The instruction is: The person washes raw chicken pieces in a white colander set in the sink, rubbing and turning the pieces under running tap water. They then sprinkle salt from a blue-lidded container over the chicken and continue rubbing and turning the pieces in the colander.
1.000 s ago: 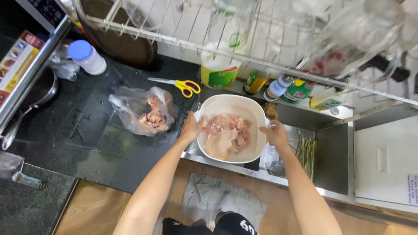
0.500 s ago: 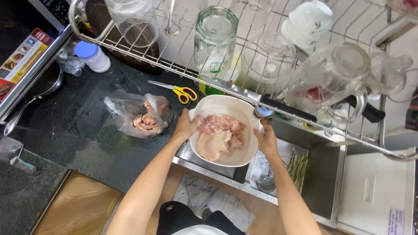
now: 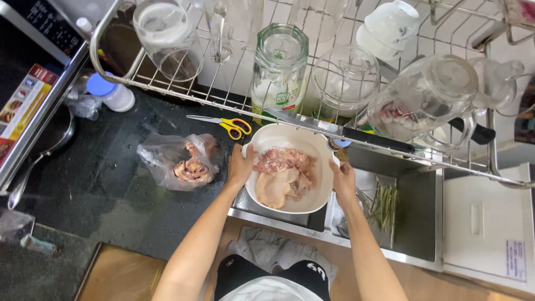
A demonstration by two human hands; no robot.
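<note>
At your far left, a flat box [image 3: 23,111] printed in red and yellow with small food pictures lies along the counter's edge. On the dark counter just left of your left hand [image 3: 241,166] sits a crumpled clear plastic bag [image 3: 181,161] with meat scraps inside. A glass jar [image 3: 278,69] in the rack above carries a green-and-white label. A small white sticker [image 3: 515,260] sits at the far right.

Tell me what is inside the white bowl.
The white bowl, held by the left hand and right hand, contains raw chicken pieces. The meat covers most of the bowl's bottom, so anything beneath it cannot be seen.
</note>
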